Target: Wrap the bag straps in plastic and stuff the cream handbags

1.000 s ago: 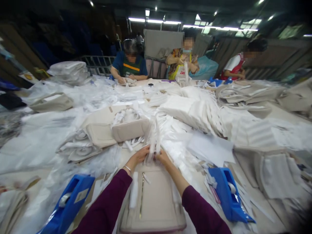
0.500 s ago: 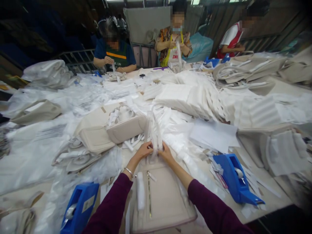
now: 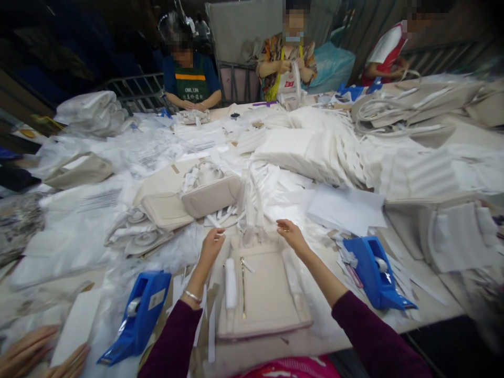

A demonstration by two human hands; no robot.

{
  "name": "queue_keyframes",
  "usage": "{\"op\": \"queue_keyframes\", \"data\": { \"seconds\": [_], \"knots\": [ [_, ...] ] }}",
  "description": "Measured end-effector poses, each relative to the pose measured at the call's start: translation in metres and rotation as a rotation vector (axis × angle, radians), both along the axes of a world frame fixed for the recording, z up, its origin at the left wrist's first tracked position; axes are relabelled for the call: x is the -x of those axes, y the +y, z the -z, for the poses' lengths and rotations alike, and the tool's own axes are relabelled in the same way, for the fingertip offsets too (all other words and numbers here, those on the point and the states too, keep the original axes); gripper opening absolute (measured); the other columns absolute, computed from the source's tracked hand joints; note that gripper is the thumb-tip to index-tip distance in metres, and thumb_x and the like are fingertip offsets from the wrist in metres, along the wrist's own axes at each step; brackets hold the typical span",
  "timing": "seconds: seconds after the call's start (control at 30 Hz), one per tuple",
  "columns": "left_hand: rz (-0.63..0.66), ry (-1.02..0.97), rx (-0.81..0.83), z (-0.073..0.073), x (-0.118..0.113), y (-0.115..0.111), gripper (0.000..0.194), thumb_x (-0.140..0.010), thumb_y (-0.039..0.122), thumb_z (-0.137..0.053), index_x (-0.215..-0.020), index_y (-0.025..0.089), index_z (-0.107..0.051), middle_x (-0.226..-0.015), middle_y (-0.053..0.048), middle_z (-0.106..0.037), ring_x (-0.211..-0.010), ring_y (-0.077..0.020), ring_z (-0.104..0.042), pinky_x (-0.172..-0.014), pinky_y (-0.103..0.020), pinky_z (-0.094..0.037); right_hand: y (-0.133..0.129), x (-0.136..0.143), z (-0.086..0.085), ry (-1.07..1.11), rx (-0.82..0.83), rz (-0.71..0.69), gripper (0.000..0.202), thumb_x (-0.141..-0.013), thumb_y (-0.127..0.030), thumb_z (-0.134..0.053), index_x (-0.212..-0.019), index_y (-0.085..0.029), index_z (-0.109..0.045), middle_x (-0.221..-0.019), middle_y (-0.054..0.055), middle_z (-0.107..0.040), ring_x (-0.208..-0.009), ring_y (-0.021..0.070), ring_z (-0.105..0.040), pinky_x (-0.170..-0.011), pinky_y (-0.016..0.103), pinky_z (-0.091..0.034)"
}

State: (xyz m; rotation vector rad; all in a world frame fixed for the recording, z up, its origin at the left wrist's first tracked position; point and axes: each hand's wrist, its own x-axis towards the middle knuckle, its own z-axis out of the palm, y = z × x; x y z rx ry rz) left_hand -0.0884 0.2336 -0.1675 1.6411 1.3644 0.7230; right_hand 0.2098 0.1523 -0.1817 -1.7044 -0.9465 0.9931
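Note:
A beige handbag [image 3: 268, 286] lies flat in front of me, with a gold zip [image 3: 243, 289] down its face and white wrapped pieces along both sides. Its wrapped handles [image 3: 255, 205] stretch away from me past its top edge. My left hand [image 3: 212, 244] hovers by the bag's upper left corner, fingers loosely bent and holding nothing. Off the upper right corner, my right hand [image 3: 292, 236] is raised with its fingers apart, holding nothing. Neither hand touches the handles.
Blue tape dispensers stand left [image 3: 144, 315] and right [image 3: 372, 273] of the bag. At lower left, another person's hands [image 3: 31, 346] rest by a white panel [image 3: 76, 325]. More beige bags [image 3: 212, 197] and stacked white foam sheets [image 3: 299, 152] lie beyond. Several people work across the table.
Both my hands have let go of the wrapped handles and spread apart to either side. Another person's hands and a white panel have appeared at lower left. The view has shifted slightly.

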Motion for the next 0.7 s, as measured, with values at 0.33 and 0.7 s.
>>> {"op": "queue_keyframes", "data": {
  "seconds": [0.33,0.7],
  "knots": [
    [-0.256,-0.138,0.499,-0.011,0.032,-0.152,0.058,-0.071,0.056,-0.06,-0.113,0.015,-0.056,-0.106,-0.012,-0.064,-0.095,-0.0234,-0.063,-0.082,-0.037,-0.05,-0.169,0.028,-0.013,0.154,0.297,0.135,0.06,-0.069,-0.051,-0.062,-0.117,-0.016,-0.054,-0.099,0.011,-0.064,-0.085,0.0231,-0.063,-0.076,0.037,-0.051],
    [-0.195,-0.236,0.442,-0.014,0.009,-0.178,0.068,-0.073,0.056,-0.064,-0.124,0.014,-0.049,-0.119,-0.014,-0.063,-0.109,-0.0261,-0.06,-0.088,-0.035,-0.05,-0.171,0.051,-0.012,-0.063,0.176,0.178,0.057,-0.062,-0.045,-0.068,-0.112,-0.018,-0.061,-0.108,0.011,-0.066,-0.104,0.0308,-0.059,-0.091,0.043,-0.046]
  ]
}}
